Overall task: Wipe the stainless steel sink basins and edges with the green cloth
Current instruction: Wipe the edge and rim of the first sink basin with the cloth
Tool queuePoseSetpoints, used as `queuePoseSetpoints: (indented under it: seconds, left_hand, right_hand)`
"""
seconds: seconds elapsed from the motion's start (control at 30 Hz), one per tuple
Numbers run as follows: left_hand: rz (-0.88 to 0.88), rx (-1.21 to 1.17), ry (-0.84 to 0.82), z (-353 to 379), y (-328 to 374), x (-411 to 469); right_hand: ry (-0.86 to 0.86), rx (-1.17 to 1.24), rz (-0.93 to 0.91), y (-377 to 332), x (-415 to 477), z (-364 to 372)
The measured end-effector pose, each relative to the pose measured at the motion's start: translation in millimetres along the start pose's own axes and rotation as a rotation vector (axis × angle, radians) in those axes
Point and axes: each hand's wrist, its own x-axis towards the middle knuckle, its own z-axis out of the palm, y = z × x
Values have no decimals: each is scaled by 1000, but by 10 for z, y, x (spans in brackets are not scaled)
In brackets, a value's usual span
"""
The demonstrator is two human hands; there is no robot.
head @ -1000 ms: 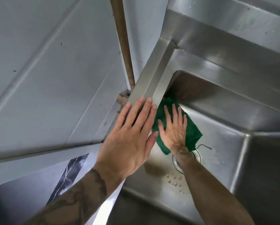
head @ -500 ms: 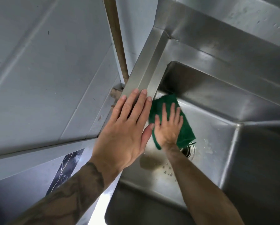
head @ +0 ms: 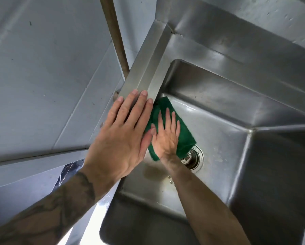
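Note:
The stainless steel sink basin (head: 219, 138) fills the right half of the view, its left rim (head: 148, 68) running up toward the back corner. My right hand (head: 166, 137) lies flat, fingers spread, pressing the green cloth (head: 185, 137) against the basin floor beside the left wall. The cloth reaches from that wall to the edge of the drain (head: 194, 157). My left hand (head: 123, 131) rests flat and open on the left rim, holding nothing, its thumb next to my right hand.
A brown vertical pipe (head: 115, 36) stands behind the rim's left side. Grey wall panels (head: 42, 76) cover the left. A backsplash (head: 245, 29) rises behind the basin. Water drops and a brownish stain (head: 153, 171) lie on the basin floor near my right forearm.
My right hand has slid the cloth a little along the basin floor toward the drain, which now shows more fully. The left hand has stayed on the rim.

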Motion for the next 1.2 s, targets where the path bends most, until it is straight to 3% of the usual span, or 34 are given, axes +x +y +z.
queuePoseSetpoints:
  seconds: [0.13, 0.23, 0.33, 0.4, 0.53, 0.73, 0.93, 1.03, 1.2]
  left_hand:
    - [0, 13, -5, 0, 7, -8]
    - [12, 36, -4, 5, 0, -4]
    - [4, 29, -8, -1, 3, 1]
    - [-5, 14, -10, -17, 6, -1]
    - [-3, 11, -6, -19, 10, 9]
    - [6, 43, -13, -10, 5, 10]
    - [3, 28, -19, -27, 3, -3]
    - [5, 29, -2, -15, 0, 7]
    - [3, 12, -4, 0, -12, 12]
  right_hand:
    - [-34, -23, -160, 459, 191, -98]
    - [9, -6, -37, 607, 360, -151]
    - [73, 40, 82, 231, 165, -55]
    - [24, 25, 19, 72, -94, -8]
    - [-56, -72, -160, 406, -75, -91]
    - [74, -40, 66, 288, 293, -92]
    - [-32, -68, -35, 162, -429, -12]
    - [-35, -83, -100, 360, -221, -72]
    - [50, -42, 127, 207, 171, -20]
